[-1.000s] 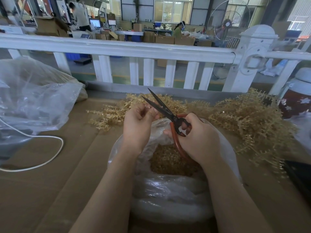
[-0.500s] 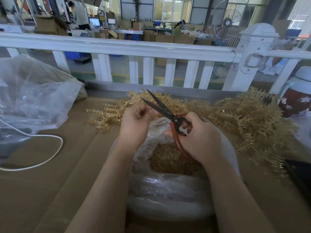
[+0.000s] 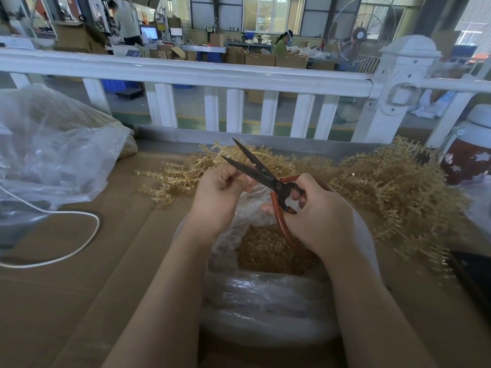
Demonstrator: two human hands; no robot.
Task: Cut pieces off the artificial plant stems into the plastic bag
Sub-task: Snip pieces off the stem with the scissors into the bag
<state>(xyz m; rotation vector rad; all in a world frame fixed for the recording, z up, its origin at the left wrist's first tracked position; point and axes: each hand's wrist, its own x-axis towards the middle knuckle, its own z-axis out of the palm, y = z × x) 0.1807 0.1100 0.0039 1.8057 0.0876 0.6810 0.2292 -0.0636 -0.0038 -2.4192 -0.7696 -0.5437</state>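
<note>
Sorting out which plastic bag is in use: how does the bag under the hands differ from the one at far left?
The bag under the hands stands open-mouthed, with cut golden pieces showing inside; the left bag slumps on its side, crumpled. The first sits directly below the scissors; the left one lies apart, a white cord beside it. Both are clear plastic.

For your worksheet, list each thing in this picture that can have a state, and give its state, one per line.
scissors: blades open
right hand: grips the scissors' handles
left hand: fingers curled, pinching something small at the blades
plastic bag: mouth open, partly filled with cut pieces
plant stems: piled uncut on the table
</note>
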